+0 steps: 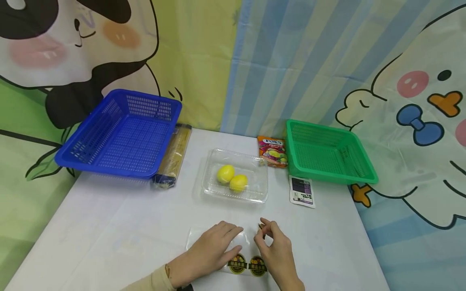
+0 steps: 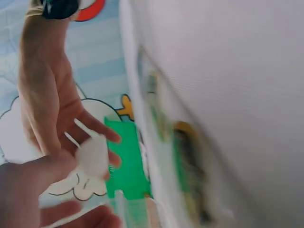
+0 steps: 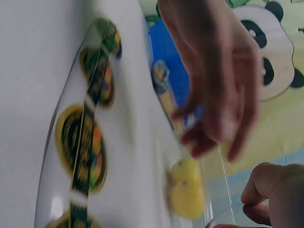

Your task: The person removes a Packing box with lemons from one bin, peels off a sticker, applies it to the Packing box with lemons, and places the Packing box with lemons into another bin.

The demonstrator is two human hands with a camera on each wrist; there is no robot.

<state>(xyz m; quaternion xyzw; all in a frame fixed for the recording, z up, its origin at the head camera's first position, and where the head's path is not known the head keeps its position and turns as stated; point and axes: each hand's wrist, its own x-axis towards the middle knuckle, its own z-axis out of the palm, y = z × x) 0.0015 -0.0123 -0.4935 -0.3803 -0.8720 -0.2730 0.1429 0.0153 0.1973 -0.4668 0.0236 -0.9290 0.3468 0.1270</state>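
Observation:
In the head view my left hand (image 1: 214,252) lies with straight fingers over a clear sheet of round stickers (image 1: 237,263), printed black and gold. My right hand (image 1: 278,252), just right of the sheet, pinches a small sticker between thumb and index finger. Its pale back (image 2: 92,156) faces the left wrist view, while from the head it is nearly edge-on. Beyond both hands, a clear plastic box (image 1: 255,190) holds two yellow lemons (image 1: 238,183). The left hand (image 3: 221,80) looks blurred in the right wrist view.
A blue basket (image 1: 127,139) leans at the back left, over a long golden packet (image 1: 172,155). A green basket (image 1: 327,153) stands at the back right, beside an orange candy bag (image 1: 273,151) and a black-and-white packet (image 1: 302,191).

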